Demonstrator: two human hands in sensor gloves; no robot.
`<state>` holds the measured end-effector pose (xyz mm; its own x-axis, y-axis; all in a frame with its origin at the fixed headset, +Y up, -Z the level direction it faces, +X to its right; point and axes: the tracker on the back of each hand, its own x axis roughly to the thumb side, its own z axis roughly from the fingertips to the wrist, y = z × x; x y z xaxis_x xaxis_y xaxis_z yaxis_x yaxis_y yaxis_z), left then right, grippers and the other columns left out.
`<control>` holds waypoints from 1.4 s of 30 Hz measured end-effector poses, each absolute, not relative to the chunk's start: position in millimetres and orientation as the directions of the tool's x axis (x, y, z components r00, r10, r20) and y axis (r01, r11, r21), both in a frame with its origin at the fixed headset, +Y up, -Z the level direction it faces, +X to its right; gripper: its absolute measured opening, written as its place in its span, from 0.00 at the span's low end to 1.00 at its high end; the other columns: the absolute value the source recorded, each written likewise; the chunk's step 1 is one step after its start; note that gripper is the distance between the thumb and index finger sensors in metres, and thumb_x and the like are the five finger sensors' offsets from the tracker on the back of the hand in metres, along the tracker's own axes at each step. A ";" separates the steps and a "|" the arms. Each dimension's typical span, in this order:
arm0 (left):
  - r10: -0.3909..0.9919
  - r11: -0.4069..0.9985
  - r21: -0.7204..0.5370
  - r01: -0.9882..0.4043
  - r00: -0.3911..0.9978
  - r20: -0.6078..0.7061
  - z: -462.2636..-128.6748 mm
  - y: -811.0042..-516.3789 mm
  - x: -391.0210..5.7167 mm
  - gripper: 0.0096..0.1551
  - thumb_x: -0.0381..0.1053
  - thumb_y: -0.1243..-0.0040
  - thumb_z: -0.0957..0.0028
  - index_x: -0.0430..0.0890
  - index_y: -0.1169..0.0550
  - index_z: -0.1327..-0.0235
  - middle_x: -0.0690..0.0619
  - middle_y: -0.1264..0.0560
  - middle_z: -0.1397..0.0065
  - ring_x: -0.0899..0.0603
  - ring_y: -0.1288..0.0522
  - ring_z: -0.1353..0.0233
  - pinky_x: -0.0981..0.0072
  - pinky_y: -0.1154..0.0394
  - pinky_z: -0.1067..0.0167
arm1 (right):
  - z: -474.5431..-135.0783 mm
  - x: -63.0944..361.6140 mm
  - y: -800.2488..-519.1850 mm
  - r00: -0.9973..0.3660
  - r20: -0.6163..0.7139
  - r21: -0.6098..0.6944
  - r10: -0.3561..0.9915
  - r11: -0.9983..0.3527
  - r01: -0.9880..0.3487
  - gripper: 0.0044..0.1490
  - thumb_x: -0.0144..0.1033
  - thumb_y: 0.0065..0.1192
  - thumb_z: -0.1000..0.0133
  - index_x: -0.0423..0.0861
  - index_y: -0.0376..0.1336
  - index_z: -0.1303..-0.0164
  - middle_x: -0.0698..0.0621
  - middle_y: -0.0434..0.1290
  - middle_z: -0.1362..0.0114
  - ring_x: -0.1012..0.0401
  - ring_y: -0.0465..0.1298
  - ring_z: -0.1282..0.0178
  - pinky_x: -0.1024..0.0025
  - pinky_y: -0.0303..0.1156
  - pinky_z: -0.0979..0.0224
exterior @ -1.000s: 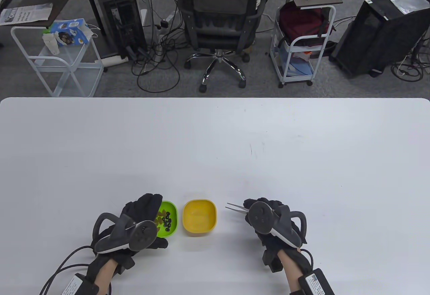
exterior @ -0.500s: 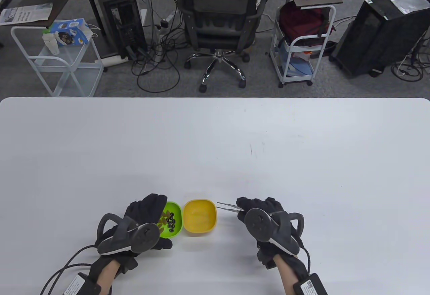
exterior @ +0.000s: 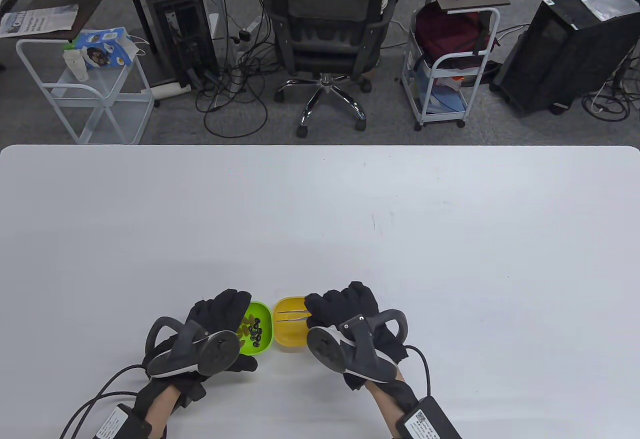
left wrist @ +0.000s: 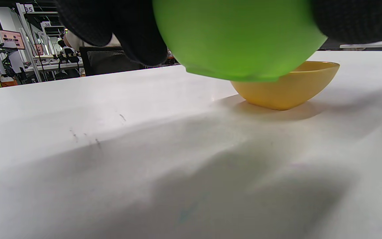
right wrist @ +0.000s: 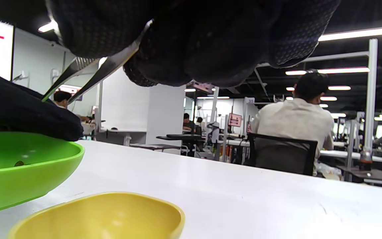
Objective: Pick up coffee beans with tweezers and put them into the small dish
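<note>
A green dish [exterior: 261, 331] with several dark coffee beans [exterior: 254, 331] sits near the table's front edge. My left hand [exterior: 215, 326] grips it on its left side and holds it tilted, a little off the table, as the left wrist view [left wrist: 240, 36] shows. A yellow dish [exterior: 288, 321] stands right beside it and looks empty; it also shows in the right wrist view [right wrist: 104, 215]. My right hand [exterior: 345, 309] holds metal tweezers [exterior: 292, 314] over the yellow dish, tips apart and pointing left toward the green dish [right wrist: 18, 172]. The tweezers [right wrist: 91, 71] hold nothing.
The white table [exterior: 350, 219] stretches wide behind and beside the dishes. An office chair [exterior: 327, 34], carts and computer towers stand on the floor beyond the far edge. Glove cables [exterior: 90, 399] trail off the front edge.
My right hand moved left with the tweezers, from right of the yellow dish to over it. My left hand shifted the green dish slightly right, against the yellow dish.
</note>
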<state>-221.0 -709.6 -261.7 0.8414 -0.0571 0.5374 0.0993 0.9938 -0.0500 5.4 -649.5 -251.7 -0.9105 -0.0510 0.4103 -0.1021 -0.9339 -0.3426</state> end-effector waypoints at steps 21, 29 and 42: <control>-0.066 0.995 -0.028 0.098 0.830 0.554 -256.7 -707.3 -214.0 0.73 0.77 0.43 0.63 0.31 0.41 0.13 0.30 0.36 0.13 0.31 0.23 0.25 0.29 0.29 0.26 | -255.3 -32.9 -671.1 -0.886 0.434 -0.398 -0.160 -0.917 -0.030 0.28 0.50 0.62 0.54 0.54 0.73 0.46 0.60 0.80 0.54 0.61 0.81 0.60 0.49 0.72 0.25; -0.078 0.994 -0.024 0.110 0.825 0.559 -255.7 -707.0 -211.1 0.73 0.77 0.43 0.63 0.32 0.41 0.12 0.30 0.36 0.13 0.31 0.23 0.25 0.29 0.29 0.26 | -253.6 -39.8 -676.7 -0.872 0.432 -0.431 -0.229 -0.902 0.023 0.27 0.50 0.62 0.54 0.55 0.73 0.46 0.60 0.79 0.55 0.61 0.80 0.60 0.49 0.72 0.25; -0.082 0.994 -0.015 0.109 0.821 0.564 -255.3 -707.1 -209.1 0.73 0.77 0.43 0.63 0.32 0.41 0.13 0.30 0.36 0.13 0.31 0.23 0.25 0.29 0.30 0.26 | -253.2 -46.8 -679.4 -0.860 0.415 -0.448 -0.298 -0.889 0.092 0.27 0.49 0.61 0.54 0.54 0.73 0.46 0.60 0.79 0.54 0.60 0.80 0.59 0.48 0.71 0.24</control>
